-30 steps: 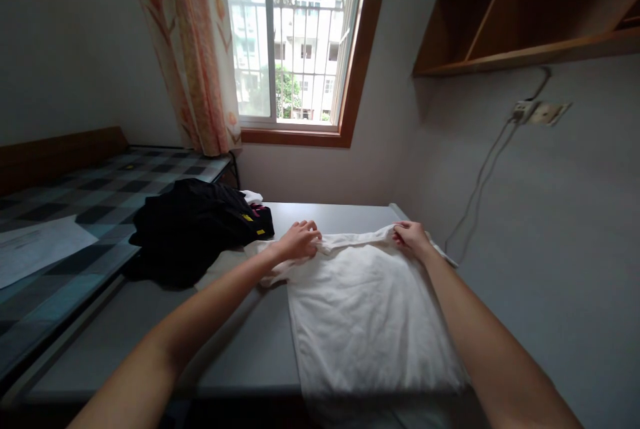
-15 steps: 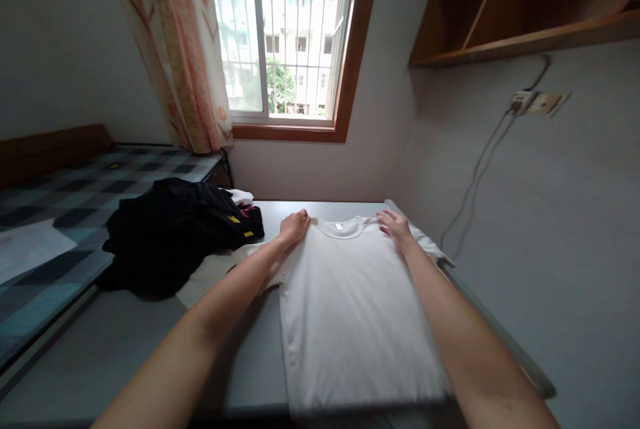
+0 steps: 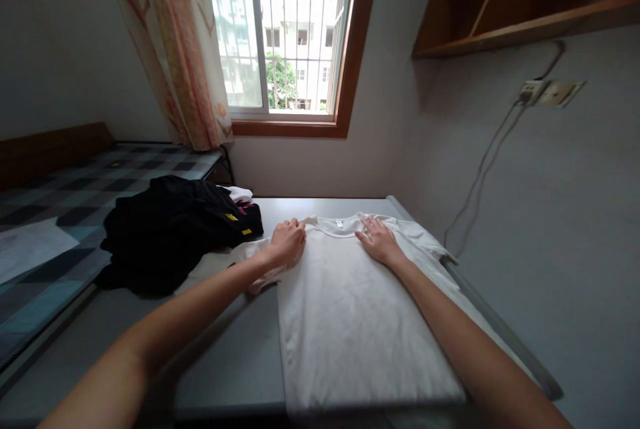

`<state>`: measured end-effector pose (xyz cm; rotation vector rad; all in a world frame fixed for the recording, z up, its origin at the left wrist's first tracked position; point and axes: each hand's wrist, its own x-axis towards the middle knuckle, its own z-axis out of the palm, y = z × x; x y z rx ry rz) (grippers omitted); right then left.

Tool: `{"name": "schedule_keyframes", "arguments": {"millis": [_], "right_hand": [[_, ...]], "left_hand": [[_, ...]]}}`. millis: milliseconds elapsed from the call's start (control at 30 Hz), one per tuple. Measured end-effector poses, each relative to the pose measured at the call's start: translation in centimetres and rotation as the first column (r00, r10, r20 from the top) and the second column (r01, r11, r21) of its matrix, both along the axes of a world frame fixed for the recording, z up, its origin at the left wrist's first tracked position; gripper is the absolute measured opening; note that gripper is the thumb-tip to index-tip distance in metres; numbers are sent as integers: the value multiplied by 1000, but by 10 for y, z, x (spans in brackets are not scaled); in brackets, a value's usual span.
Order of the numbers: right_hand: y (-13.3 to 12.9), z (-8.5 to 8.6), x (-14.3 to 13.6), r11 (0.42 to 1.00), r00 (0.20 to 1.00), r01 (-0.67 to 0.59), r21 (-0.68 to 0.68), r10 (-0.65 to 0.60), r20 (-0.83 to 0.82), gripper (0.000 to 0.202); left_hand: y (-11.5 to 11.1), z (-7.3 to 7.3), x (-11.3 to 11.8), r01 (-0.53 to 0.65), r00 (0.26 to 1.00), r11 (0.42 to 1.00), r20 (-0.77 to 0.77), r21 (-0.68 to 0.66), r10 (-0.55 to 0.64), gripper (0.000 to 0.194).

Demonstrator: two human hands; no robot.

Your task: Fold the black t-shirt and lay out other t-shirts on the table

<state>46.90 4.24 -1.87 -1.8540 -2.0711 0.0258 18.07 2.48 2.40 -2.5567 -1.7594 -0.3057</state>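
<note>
A white T-shirt (image 3: 345,322) lies spread on the table, its collar toward the window and its hem at the near edge. At the shoulder left of the collar, my left hand (image 3: 289,241) is closed on the fabric with curled fingers. My right hand (image 3: 379,239) rests flat on the shirt just right of the collar, fingers spread. The left sleeve is bunched beneath my left wrist, while the right sleeve reaches the table's right edge.
A heap of black clothes (image 3: 160,235) sits on the table (image 3: 235,355) at left. Beyond it is a bed with a checked cover (image 3: 65,192) and a white sheet of paper (image 3: 30,247). Cords hang from a wall socket (image 3: 533,91) at right, below a wooden shelf (image 3: 530,32).
My right hand has moved left and nearer, from the right shoulder to beside the collar. My left hand has come slightly nearer, and more of the shirt's right side now shows.
</note>
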Motion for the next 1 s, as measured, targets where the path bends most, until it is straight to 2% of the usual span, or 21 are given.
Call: {"name": "schedule_keyframes", "arguments": {"millis": [67,167,367,533,733,800,867,1000], "right_hand": [[-8,1,-6,997,999,13,-82,-9,53,65],[-12,4,-10,984,991,45,-172,-23,130,67],[-1,10,-1,966,971,122,-229,-69,230,68],[12,9,17,958,968,147,-247,-88,236,69],[24,9,33,952,962,171,-254,-106,251,69],[26,10,33,951,960,178,-255,-110,259,68],[26,11,32,950,956,185,-251,-115,268,68],[24,13,29,953,952,191,-237,-120,282,66]], "left_hand": [[-6,2,-11,-42,999,999,-13,1,42,30],[-4,7,-30,-117,993,993,-26,-14,117,36],[18,15,-55,-199,979,952,3,-231,206,43],[31,18,-58,-154,979,923,74,-353,192,37],[40,27,-69,-40,937,883,291,-467,196,26],[42,31,-75,-33,940,901,294,-432,175,23],[43,34,-79,-84,957,942,238,-325,167,20],[37,36,-73,-236,971,962,-12,-134,237,28]]}}
